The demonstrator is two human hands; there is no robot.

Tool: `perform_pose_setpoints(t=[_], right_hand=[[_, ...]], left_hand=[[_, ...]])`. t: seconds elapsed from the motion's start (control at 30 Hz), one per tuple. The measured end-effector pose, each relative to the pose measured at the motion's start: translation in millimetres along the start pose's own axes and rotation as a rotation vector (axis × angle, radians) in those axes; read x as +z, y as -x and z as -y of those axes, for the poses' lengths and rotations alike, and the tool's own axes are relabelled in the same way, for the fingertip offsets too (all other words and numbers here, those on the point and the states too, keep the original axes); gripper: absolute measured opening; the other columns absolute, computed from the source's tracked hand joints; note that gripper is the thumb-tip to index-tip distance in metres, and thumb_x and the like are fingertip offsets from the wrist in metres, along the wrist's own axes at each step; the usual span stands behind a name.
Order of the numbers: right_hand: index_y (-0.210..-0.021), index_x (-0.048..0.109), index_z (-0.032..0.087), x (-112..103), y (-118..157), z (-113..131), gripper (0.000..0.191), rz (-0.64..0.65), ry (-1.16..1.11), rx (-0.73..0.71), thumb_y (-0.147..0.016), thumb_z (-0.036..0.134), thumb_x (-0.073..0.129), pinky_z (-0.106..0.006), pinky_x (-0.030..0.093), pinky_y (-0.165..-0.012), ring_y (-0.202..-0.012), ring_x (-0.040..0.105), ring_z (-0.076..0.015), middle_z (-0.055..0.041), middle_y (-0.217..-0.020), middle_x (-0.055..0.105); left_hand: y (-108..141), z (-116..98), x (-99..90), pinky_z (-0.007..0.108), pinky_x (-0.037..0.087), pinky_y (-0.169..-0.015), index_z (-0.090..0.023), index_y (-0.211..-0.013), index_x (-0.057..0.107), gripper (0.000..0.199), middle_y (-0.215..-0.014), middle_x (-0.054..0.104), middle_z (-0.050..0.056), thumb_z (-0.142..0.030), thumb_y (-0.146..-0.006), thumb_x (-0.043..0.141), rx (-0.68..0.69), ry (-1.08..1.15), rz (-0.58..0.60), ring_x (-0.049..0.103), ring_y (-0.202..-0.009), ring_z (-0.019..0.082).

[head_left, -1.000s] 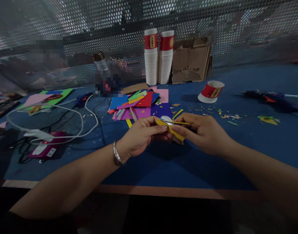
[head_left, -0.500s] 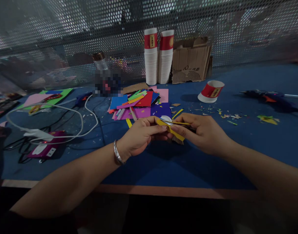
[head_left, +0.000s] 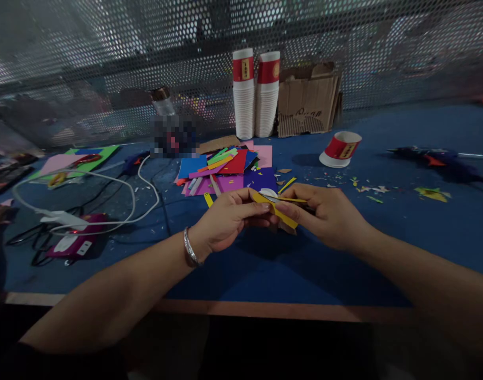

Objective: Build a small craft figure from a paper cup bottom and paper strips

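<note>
Yellow paper piece (head_left: 283,215) sits pinched between the left hand (head_left: 225,221) and right hand (head_left: 324,214), just above the blue bench (head_left: 265,269); nothing has shifted, so the handwork continues in place.

Small yellow paper piece (head_left: 283,215), bent and tilted, pinched from both sides above the blue counter (head_left: 265,264), with thin yellow strip (head_left: 292,200) sticking out toward 3 o'clock.

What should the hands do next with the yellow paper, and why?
Probably press the yellow paper piece flat against the small white piece: the left hand and right hand both pinch it above the blue table, the two pieces touching.
</note>
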State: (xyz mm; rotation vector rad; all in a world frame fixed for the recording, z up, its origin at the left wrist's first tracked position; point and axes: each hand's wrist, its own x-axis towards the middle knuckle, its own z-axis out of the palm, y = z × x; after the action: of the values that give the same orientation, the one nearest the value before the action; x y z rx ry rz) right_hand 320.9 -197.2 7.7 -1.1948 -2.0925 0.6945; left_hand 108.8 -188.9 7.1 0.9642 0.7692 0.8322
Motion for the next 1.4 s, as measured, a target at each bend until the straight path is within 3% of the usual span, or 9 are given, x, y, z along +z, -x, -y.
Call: perform_pose_setpoints(t=[0.23,0.37,0.5,0.7,0.83,1.03,1.17,1.3,1.4], right_hand=[[-0.085,0.068,0.020,1.1,-1.3,0.4,0.049,-0.021,-0.054,0.022,-0.096,0.067,0.056,-0.030,0.039,-0.056,-0.060,0.057,-0.0158,-0.0026,-0.071,0.068],[-0.081,0.067,0.021,-3.0,-7.4,-6.6,0.046,-0.171,-0.151,0.064,-0.093,0.065,0.062,-0.030,0.034,-0.055,-0.060,0.051,-0.0149,-0.0012,-0.068,0.060],[-0.089,0.069,0.022,-10.2,-17.2,-28.8,0.042,-0.325,-0.272,0.269,-0.089,0.063,0.069,-0.031,0.027,-0.050,-0.052,0.038,-0.0138,0.0022,-0.060,0.048],[-0.080,0.068,0.024,-21.6,-25.4,-52.5,0.035,-0.313,0.215,0.271,-0.090,0.058,0.070,-0.035,0.030,-0.058,-0.064,0.053,-0.0232,-0.0077,-0.068,0.063],[-0.089,0.071,0.023,-22.2,-25.0,-51.5,0.032,-0.232,0.341,0.274,-0.090,0.055,0.068,-0.034,0.035,-0.060,-0.067,0.060,-0.0238,-0.0068,-0.073,0.069],[-0.112,0.070,0.020,-23.4,-21.6,-42.6,0.039,-0.249,0.727,0.256,-0.094,0.053,0.062,-0.034,0.032,-0.060,-0.071,0.063,-0.0275,-0.0113,-0.084,0.075],[-0.112,0.072,0.019,-25.4,-20.8,-46.1,0.038,-0.179,0.927,0.280,-0.094,0.051,0.061,-0.035,0.032,-0.062,-0.071,0.064,-0.0302,-0.0161,-0.095,0.077],[-0.104,0.073,0.020,-27.9,-20.6,-44.3,0.036,-0.306,0.624,0.249,-0.091,0.053,0.066,-0.036,0.037,-0.063,-0.072,0.064,-0.0273,-0.0110,-0.083,0.074],[-0.094,0.072,0.021,-28.4,-20.4,-37.9,0.038,-0.390,0.341,0.212,-0.089,0.058,0.068,-0.034,0.037,-0.061,-0.065,0.059,-0.0211,-0.0047,-0.068,0.066]], left_hand=[[2.1,5.8,7.1,0.024,0.056,-0.071,-0.012,-0.089,0.070,0.015,-0.082,0.077,0.006,-0.016,-0.080,0.081,-0.025,-0.038,0.060,0.074,-0.075,0.014],[0.9,4.2,3.3,0.024,0.056,-0.071,-0.012,-0.090,0.069,0.015,-0.084,0.077,0.006,-0.017,-0.082,0.080,0.031,-0.055,-0.028,0.074,-0.075,0.014],[-1.8,-0.6,-5.6,0.021,0.054,-0.067,-0.014,-0.088,0.068,0.012,-0.082,0.077,0.004,-0.015,-0.083,0.079,0.109,-0.096,-0.132,0.073,-0.071,0.012],[-2.9,-6.5,-10.8,0.022,0.054,-0.061,-0.016,-0.088,0.063,0.010,-0.083,0.078,0.004,-0.018,-0.088,0.073,0.161,-0.123,-0.190,0.074,-0.067,0.013],[-0.9,-9.5,-7.9,0.022,0.054,-0.057,-0.018,-0.091,0.060,0.010,-0.081,0.077,0.001,-0.018,-0.090,0.069,0.165,-0.103,-0.191,0.074,-0.064,0.014],[-1.6,-13.5,-9.5,0.025,0.057,-0.071,-0.016,-0.086,0.060,0.008,-0.083,0.078,0.004,-0.012,-0.086,0.067,0.237,-0.074,-0.219,0.077,-0.076,0.016],[-2.7,-14.7,-14.3,0.027,0.057,-0.079,-0.016,-0.083,0.062,0.012,-0.086,0.078,0.006,-0.015,-0.080,0.074,0.282,-0.055,-0.206,0.078,-0.085,0.018],[-2.6,-13.5,-15.1,0.031,0.058,-0.084,-0.014,-0.079,0.068,0.023,-0.087,0.076,0.006,-0.034,-0.081,0.080,0.317,-0.044,-0.216,0.076,-0.085,0.019],[-2.6,-10.5,-15.0,0.031,0.057,-0.084,-0.015,-0.081,0.069,0.021,-0.090,0.074,0.004,-0.025,-0.074,0.086,0.348,-0.135,-0.216,0.072,-0.084,0.016]])
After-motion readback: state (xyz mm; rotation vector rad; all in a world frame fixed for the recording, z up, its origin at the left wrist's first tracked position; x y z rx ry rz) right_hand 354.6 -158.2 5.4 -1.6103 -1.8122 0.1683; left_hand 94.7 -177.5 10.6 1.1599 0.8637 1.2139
